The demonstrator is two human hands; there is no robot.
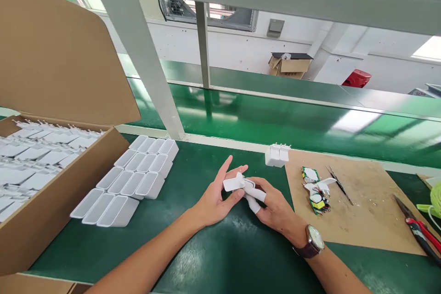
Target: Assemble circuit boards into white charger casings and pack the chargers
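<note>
Over the middle of the green bench, my left hand (217, 196) and my right hand (275, 204) meet around a small white plastic plug cover (233, 183). The left thumb presses on it while the left fingers stretch out behind. My right fingers close on its other side, and white finger cots cover some of their tips. A watch is on the right wrist. Left of the hands, open white plastic housings (115, 211) stand in rows. On a brown board (365, 220) to the right lie green circuit boards (311, 174) with another white plug cover (322, 186).
At far left an open carton (93, 167) holds many white pronged units (44, 151). White housings with prongs (276, 155) stand near the bench's back edge. Tweezers (339, 184) and red-and-black-handled pliers (418, 227) lie at right, near green wire (436, 200). A metal post (155, 64) rises behind.
</note>
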